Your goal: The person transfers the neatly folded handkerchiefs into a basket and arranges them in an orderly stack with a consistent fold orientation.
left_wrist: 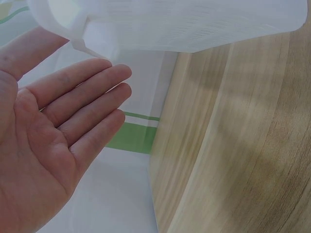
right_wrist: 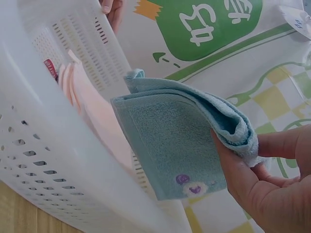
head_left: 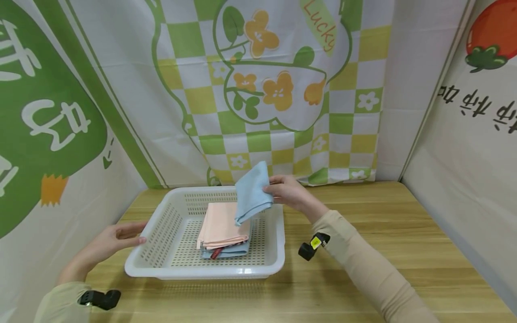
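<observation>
A white plastic basket (head_left: 203, 272) with perforated walls sits on the wooden table. Inside it, a folded pink towel (head_left: 224, 223) lies over a folded blue towel (head_left: 234, 251) with a red tag. Above the basket's right side, my right hand (head_left: 288, 192) pinches another folded light-blue towel (head_left: 252, 190) by its edge. Purple embroidery shows on that towel (right_wrist: 170, 141) in the right wrist view. My left hand (head_left: 109, 242) is at the basket's left rim, thumb at the rim; its other fingers (left_wrist: 92, 99) are straight. The rim partly hides the thumb in the left wrist view.
A printed cloth (head_left: 278, 148) with green and yellow checks hangs behind the table (head_left: 363, 269). Printed sheets also stand at the left (head_left: 28, 112) and right (head_left: 464, 157) sides. A small black camera is strapped on each wrist.
</observation>
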Demonstrator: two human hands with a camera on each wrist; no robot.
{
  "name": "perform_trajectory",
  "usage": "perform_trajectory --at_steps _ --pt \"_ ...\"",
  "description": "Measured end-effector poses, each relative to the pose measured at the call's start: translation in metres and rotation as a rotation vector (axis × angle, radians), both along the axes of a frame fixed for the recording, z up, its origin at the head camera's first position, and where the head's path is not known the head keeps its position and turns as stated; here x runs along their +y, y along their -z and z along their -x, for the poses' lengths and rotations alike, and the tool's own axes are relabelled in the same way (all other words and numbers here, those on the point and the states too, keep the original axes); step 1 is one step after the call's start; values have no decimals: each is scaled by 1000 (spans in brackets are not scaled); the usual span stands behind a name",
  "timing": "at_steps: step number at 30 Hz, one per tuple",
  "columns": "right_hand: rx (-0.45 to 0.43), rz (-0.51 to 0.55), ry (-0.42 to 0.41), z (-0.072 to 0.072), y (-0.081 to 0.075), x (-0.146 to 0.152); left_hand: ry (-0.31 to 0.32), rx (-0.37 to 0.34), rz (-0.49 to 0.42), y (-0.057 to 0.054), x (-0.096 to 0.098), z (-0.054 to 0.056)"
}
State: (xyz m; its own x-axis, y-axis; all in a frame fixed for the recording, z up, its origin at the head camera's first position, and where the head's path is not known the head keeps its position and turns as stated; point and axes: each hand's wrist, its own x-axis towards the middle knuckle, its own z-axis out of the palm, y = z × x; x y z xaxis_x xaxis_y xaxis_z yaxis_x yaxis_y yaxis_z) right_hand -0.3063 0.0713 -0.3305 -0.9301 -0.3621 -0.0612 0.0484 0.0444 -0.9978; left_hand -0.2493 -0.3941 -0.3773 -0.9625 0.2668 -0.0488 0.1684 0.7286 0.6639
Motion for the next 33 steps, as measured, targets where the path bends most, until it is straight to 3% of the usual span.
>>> perform_trajectory --at_steps 33 --pt "-133 40 -19 5 9 -36 7 -11 -33 0 -2 -1"
